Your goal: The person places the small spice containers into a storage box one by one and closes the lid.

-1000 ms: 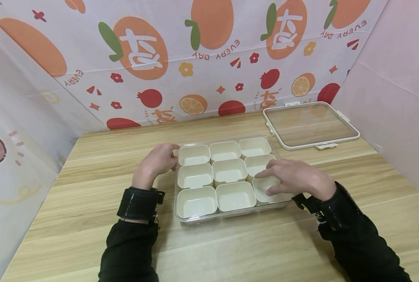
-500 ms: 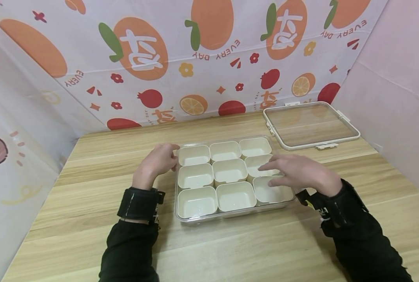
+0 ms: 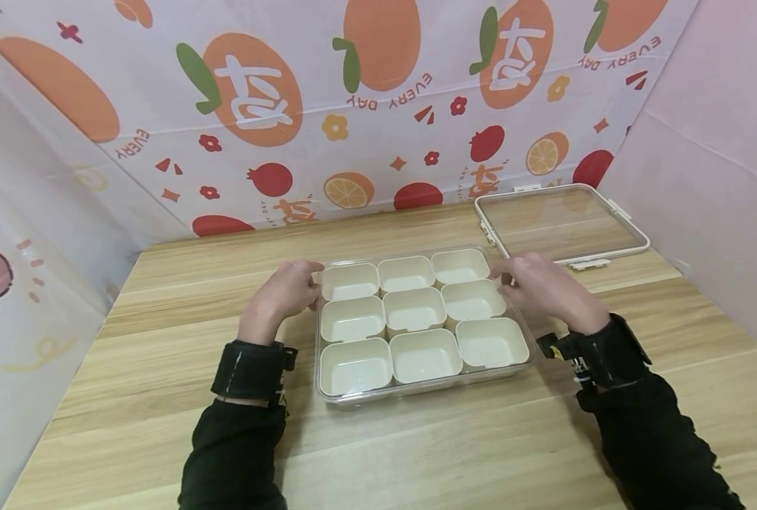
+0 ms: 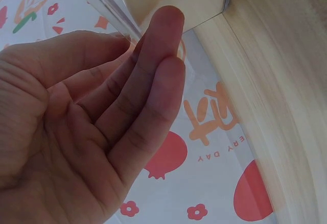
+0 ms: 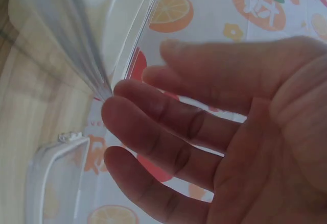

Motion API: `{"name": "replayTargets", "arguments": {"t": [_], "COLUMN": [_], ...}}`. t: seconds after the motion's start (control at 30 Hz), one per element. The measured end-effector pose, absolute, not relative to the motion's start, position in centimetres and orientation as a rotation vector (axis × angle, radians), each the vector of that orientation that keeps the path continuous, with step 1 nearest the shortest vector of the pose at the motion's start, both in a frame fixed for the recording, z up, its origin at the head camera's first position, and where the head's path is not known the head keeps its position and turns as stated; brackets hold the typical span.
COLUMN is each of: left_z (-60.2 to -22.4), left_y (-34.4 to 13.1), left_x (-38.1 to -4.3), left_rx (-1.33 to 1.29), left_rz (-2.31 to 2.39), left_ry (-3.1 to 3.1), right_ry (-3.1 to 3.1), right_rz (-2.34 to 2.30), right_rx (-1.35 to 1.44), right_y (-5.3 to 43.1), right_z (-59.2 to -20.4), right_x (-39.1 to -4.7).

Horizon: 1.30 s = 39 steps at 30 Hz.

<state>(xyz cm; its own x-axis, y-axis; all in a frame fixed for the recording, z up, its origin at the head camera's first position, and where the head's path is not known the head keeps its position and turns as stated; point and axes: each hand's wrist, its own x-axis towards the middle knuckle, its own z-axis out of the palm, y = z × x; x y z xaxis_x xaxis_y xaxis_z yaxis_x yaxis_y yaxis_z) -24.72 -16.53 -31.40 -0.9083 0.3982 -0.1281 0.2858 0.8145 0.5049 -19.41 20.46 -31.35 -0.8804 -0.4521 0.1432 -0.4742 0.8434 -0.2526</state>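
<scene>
A clear plastic food storage box lies on the wooden table, holding rows of several cream-coloured inner containers with nothing in them. My left hand is at the box's far left corner; in the left wrist view its loosely bent fingers lie against the clear outer wall, thumb beside them. My right hand is at the right side, its fingertips at the rim near the back two rows. In the right wrist view, these fingers are gently bent beside the clear edge, the thumb standing apart.
A clear lid with a cream frame and side clips lies on the table at the back right, just behind my right hand. Fruit-printed cloth hangs along the back, with a plain pink sheet on the right.
From above the front right container, my right hand has moved back and outward to the box's right rim. My left hand and the box stay where they were.
</scene>
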Motion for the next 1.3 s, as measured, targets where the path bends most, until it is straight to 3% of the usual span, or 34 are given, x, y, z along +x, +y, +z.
{"name": "replayTargets", "arguments": {"t": [1.1,1.3], "left_z": [-31.0,-30.8], "left_y": [-16.3,-16.3], "left_x": [-24.0,-23.9], "left_rx": [0.595,0.598], "left_rz": [0.607,0.615], "left_ry": [2.74,2.741], "right_ry": [-3.061,-2.914], "right_rz": [0.625,0.783], "right_rx": [0.677,0.4], "right_y": [22.2,25.9], "right_z": [-32.1,-31.4], "right_x": [-20.6,-21.2]}}
